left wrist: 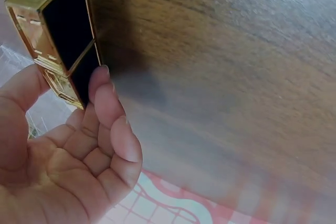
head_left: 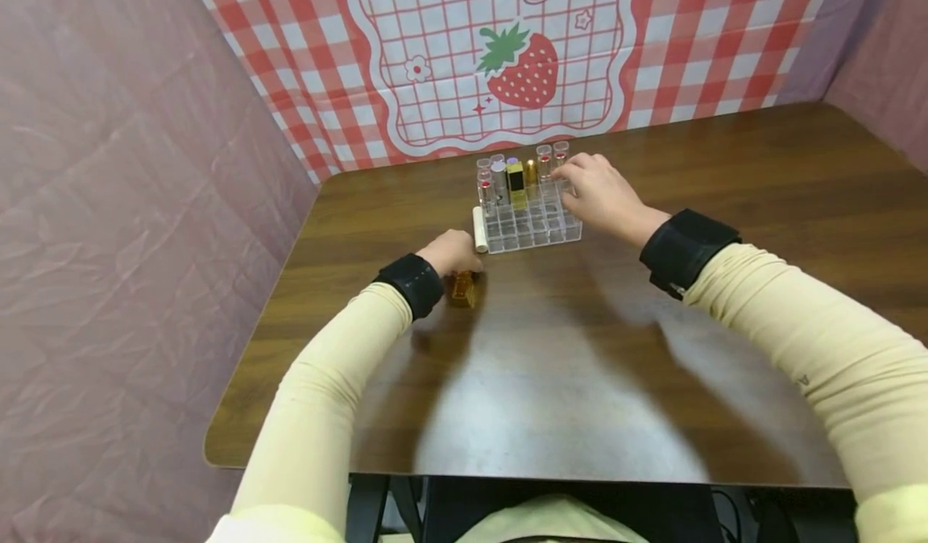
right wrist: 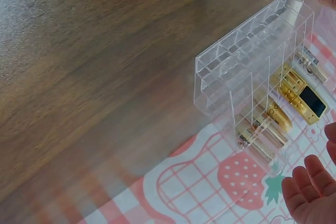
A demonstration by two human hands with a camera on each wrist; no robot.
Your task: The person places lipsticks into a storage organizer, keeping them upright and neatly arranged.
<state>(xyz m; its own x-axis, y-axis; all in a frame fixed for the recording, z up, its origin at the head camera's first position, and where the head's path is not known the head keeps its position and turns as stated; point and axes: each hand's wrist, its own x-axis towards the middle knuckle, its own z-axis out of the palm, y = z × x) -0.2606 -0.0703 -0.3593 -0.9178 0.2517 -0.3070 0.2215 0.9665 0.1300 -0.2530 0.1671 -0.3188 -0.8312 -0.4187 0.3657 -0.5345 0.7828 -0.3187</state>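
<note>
My left hand (head_left: 451, 251) pinches a gold lipstick tube with black panels (left wrist: 68, 30) between thumb and fingers, just above the table in front of the rack's left side. The lipstick's end carries small print. A clear acrylic lipstick organizer (head_left: 532, 234) stands near the back of the table. Its rear slots hold several lipsticks, among them a gold-and-black one (head_left: 515, 179), a rounded gold one (head_left: 532, 172) and clear-capped ones (head_left: 544, 163). My right hand (head_left: 603, 192) hovers at the organizer's right rear, fingers loosely bent; in the right wrist view nothing shows in its fingers (right wrist: 307, 182).
A white cylindrical tube (head_left: 479, 229) lies along the organizer's left side. The brown wooden table (head_left: 551, 350) reaches back to a red-and-white checked cloth (head_left: 674, 51) with a strawberry print. A pink curtain (head_left: 123, 229) hangs at the left.
</note>
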